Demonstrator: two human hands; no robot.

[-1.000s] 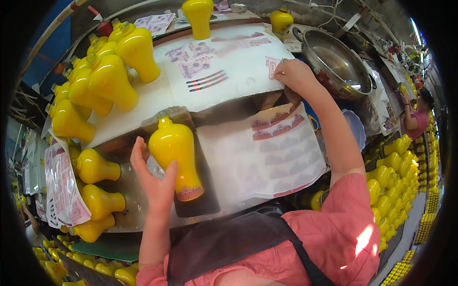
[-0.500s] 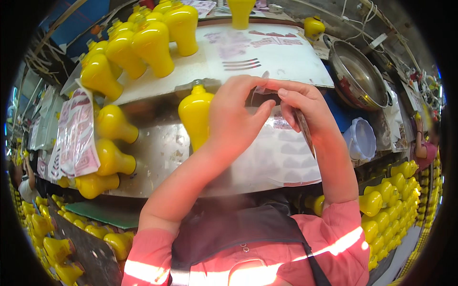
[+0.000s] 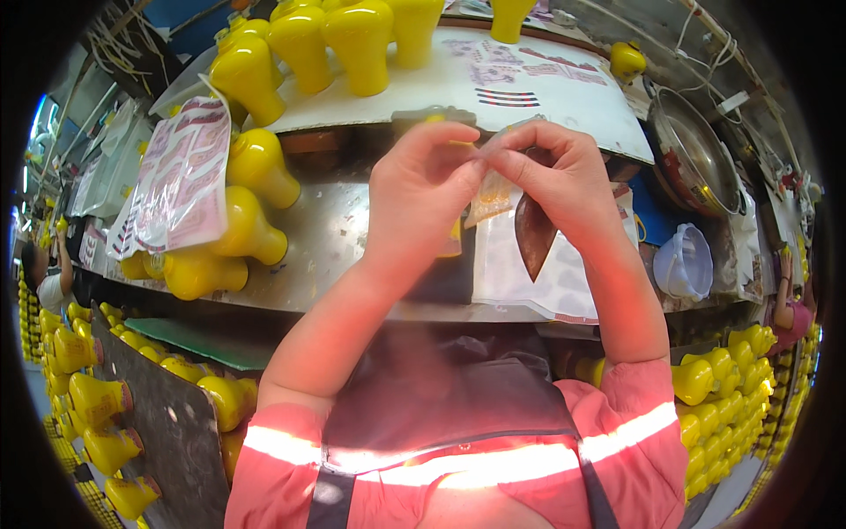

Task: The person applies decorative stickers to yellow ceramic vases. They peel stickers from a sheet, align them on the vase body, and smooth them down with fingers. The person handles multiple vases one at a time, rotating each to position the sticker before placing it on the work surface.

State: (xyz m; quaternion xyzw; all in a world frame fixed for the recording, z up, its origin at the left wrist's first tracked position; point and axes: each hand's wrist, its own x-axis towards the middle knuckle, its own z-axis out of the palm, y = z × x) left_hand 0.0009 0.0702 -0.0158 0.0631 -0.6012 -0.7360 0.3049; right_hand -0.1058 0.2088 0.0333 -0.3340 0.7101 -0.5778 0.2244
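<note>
While right hand grip (image 3: pixel 566 167) pinches thin, pale, translucent film (image 3: pixel 518 126), left hand (image 3: pixel 412 189) meets it, closure unclear.

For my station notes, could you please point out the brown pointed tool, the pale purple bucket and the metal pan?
Brown pointed tool (image 3: pixel 534 236), head view, middle of its exposed part.
Pale purple bucket (image 3: pixel 680 269), head view, its wall.
Metal pan (image 3: pixel 694 145), head view, its bare inside.
</note>
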